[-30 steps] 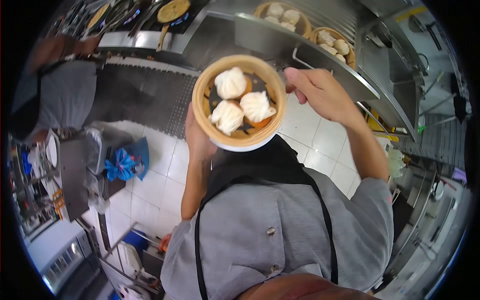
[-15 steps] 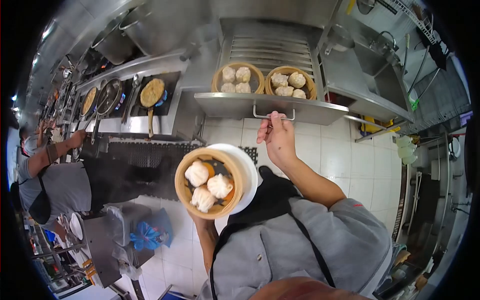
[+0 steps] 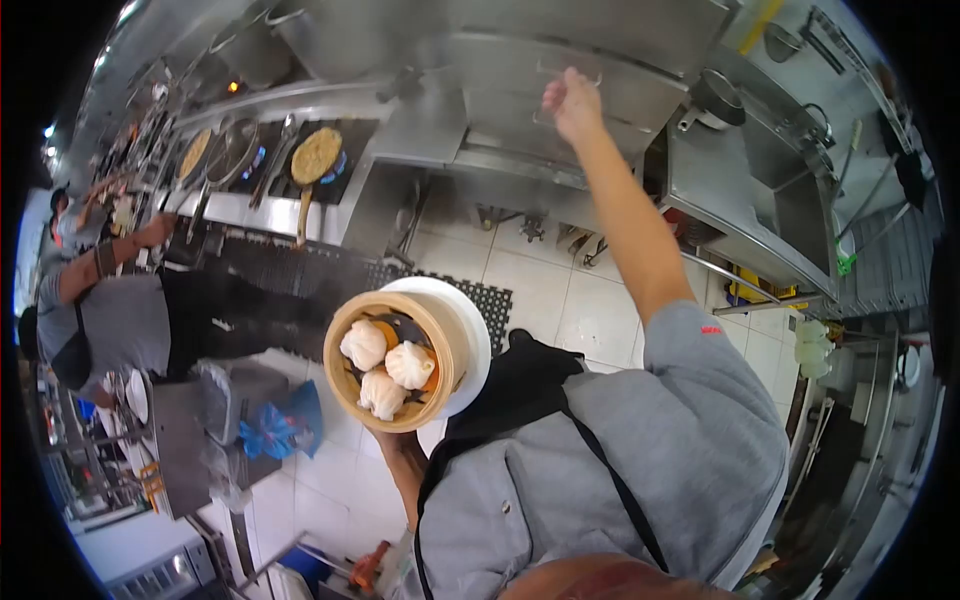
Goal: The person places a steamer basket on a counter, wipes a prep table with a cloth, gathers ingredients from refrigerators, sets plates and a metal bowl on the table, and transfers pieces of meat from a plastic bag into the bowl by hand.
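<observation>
Fingers of the right hand (image 3: 575, 103) half curl by the steel cabinet's (image 3: 505, 75) blurred handle, hold unclear; its drawer, open earlier, is shut. Nearer the body than the cabinet, left hand (image 3: 395, 440), fingers hidden, supports plate (image 3: 477, 350) and round bamboo steamer (image 3: 453, 345), open top tipped leftward

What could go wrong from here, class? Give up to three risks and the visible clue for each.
The bamboo basket might slide off the white plate, since only the left hand supports them from below.
The right hand, right by the metal front, could get burnt if that is hot.
The frying pan's handle reaches past the burner and could be knocked.
</observation>
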Demonstrator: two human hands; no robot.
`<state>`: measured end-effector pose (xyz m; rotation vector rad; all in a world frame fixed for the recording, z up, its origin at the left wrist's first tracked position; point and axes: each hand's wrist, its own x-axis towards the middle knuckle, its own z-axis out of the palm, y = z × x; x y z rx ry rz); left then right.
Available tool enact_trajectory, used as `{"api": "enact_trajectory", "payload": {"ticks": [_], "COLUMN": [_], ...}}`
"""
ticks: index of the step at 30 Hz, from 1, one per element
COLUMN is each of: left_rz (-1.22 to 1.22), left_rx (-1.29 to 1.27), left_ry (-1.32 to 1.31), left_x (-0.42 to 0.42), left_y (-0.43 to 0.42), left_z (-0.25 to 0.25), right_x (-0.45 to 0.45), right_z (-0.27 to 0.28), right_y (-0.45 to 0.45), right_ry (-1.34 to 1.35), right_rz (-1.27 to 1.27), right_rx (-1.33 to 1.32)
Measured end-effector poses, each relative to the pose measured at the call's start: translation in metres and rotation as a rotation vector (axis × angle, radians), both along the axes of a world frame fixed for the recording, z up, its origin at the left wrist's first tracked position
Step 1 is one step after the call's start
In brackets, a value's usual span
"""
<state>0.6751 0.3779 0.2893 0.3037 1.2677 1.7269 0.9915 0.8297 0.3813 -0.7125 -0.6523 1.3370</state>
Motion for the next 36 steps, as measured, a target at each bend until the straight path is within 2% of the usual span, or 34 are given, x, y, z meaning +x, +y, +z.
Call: {"api": "enact_trajectory", "payload": {"ticks": [2, 4, 8, 10, 12, 14, 15, 17, 20, 22, 23, 24, 25, 26, 27, 29, 31, 32, 35, 36], "left_rz": [0.046, 0.096, 0.196, 0.261, 0.324, 0.407, 0.455, 0.542, 0.655, 0.718, 0.717, 0.777, 0.833, 0.86, 0.881, 0.938, 1.041, 1.031, 1.091, 1.094], "left_rx": [-0.007, -0.018, -0.018, -0.004, 0.017, 0.048, 0.06, 0.114, 0.171, 0.191, 0.243, 0.199, 0.16, 0.128, 0.097, 0.111, 0.069, 0.097, 0.176, 0.131], "left_ry": [-0.013, -0.021, -0.04, -0.049, -0.052, -0.063, -0.077, -0.096, -0.1, -0.088, -0.112, -0.121, -0.122, -0.096, -0.066, -0.104, -0.201, -0.144, -0.184, -0.109], "left_x": [0.007, 0.013, 0.022, 0.023, 0.021, 0.018, 0.016, 0.006, -0.028, -0.047, -0.066, -0.082, -0.098, -0.108, -0.121, -0.13, -0.155, -0.17, -0.225, -0.24], "left_y": [-0.004, -0.009, -0.019, -0.026, -0.035, -0.051, -0.061, -0.087, -0.141, -0.172, -0.197, -0.216, -0.233, -0.255, -0.275, -0.3, -0.333, -0.351, -0.39, -0.404], "left_z": [0.003, 0.007, 0.02, 0.027, 0.035, 0.041, 0.043, 0.049, 0.051, 0.046, 0.034, 0.033, 0.035, 0.025, 0.015, 0.014, 0.005, 0.001, 0.0, -0.01], "right_x": [0.014, 0.019, 0.026, 0.002, -0.044, -0.102, -0.131, -0.192, -0.273, -0.306, -0.329, -0.349, -0.374, -0.39, -0.411, -0.44, -0.483, -0.508, -0.582, -0.606], "right_z": [-0.012, -0.007, -0.024, -0.025, -0.032, -0.037, -0.035, -0.033, -0.025, -0.02, -0.019, -0.021, -0.031, -0.031, -0.035, -0.039, -0.045, -0.043, -0.065, -0.066], "right_y": [0.035, 0.045, 0.044, 0.009, -0.039, -0.111, -0.145, -0.214, -0.31, -0.355, -0.378, -0.403, -0.425, -0.451, -0.472, -0.499, -0.536, -0.553, -0.602, -0.615], "right_ry": [-0.119, -0.223, -0.432, -0.735, -1.04, -1.042, -0.966, -0.877, -0.795, -0.579, -0.61, -0.596, -0.583, -0.51, -0.524, -0.586, -0.614, -0.652, -0.631, -0.678], "right_rz": [0.035, 0.057, 0.06, 0.188, 0.458, 0.735, 0.96, 1.235, 1.464, 1.605, 1.705, 1.764, 1.816, 1.916, 1.916, 1.992, 2.034, 2.071, 2.141, 2.169], "right_rx": [0.065, -0.054, 0.036, 0.055, -0.028, 0.052, 0.077, 0.109, 0.191, 0.236, 0.341, 0.453, 0.679, 0.537, 0.573, 0.383, 0.337, 0.372, 0.412, 0.387]}}
